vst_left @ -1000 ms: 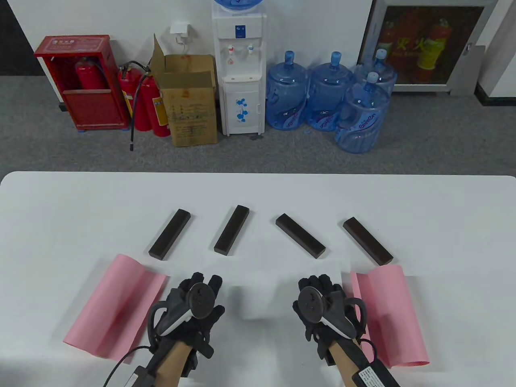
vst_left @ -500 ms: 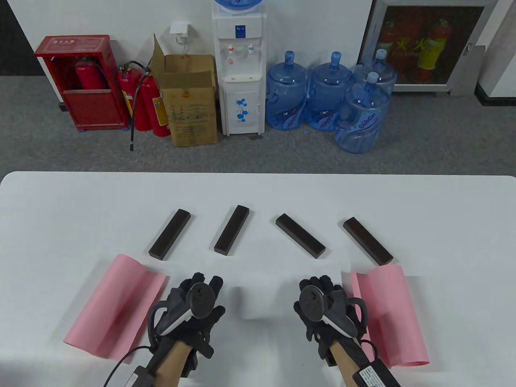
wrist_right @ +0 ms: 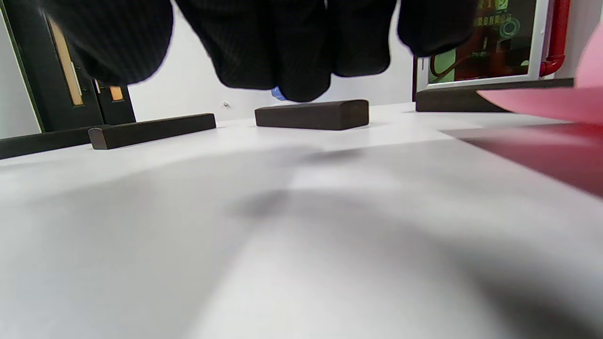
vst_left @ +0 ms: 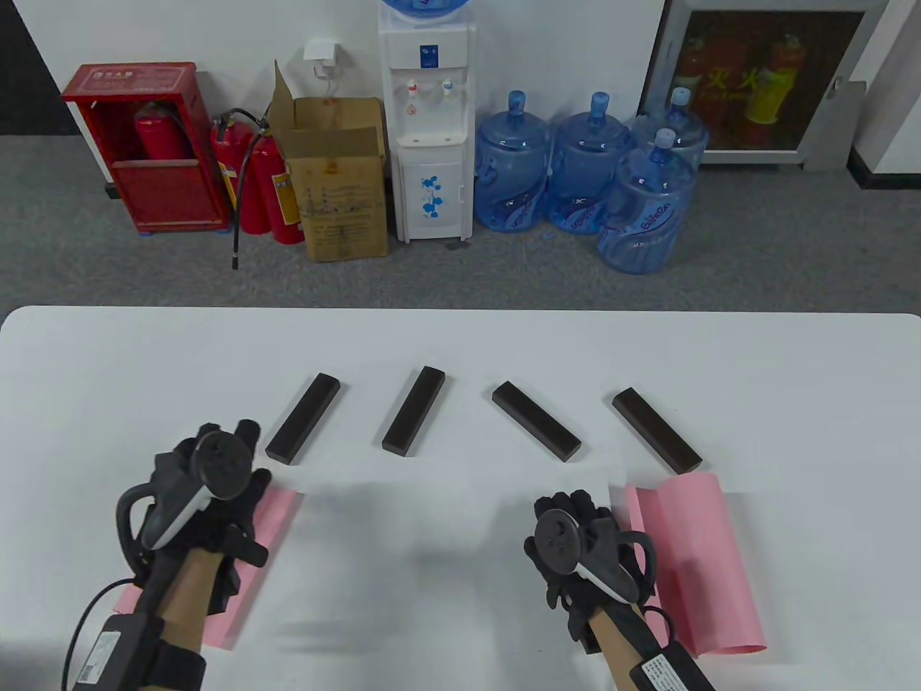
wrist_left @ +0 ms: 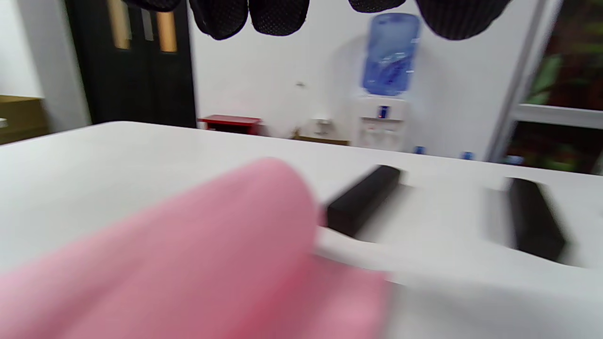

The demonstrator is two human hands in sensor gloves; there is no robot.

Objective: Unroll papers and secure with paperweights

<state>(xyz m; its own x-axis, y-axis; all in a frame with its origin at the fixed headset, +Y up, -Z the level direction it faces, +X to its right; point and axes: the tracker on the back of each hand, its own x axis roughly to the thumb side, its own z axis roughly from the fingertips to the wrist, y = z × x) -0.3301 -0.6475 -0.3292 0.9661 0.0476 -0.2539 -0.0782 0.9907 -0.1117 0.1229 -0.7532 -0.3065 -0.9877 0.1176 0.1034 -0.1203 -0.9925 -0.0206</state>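
Two pink papers lie curled on the white table (vst_left: 460,345): the left paper (vst_left: 277,507), also in the left wrist view (wrist_left: 188,254), and the right paper (vst_left: 691,554). Several dark bar paperweights lie in a row behind them, such as the leftmost (vst_left: 303,418) and the rightmost (vst_left: 656,430). My left hand (vst_left: 219,450) hovers over the far end of the left paper, fingers spread and holding nothing. My right hand (vst_left: 572,507) lies low over the bare table just left of the right paper, holding nothing.
Two more paperweights (vst_left: 414,411) (vst_left: 536,431) lie mid-table. Beyond the table's far edge stand a water dispenser (vst_left: 428,122), blue water jugs (vst_left: 583,173), a cardboard box (vst_left: 338,180) and red fire extinguishers (vst_left: 266,180).
My left hand has moved left and away from me, from the bare table beside the left paper to above that paper. My right hand has stayed put.
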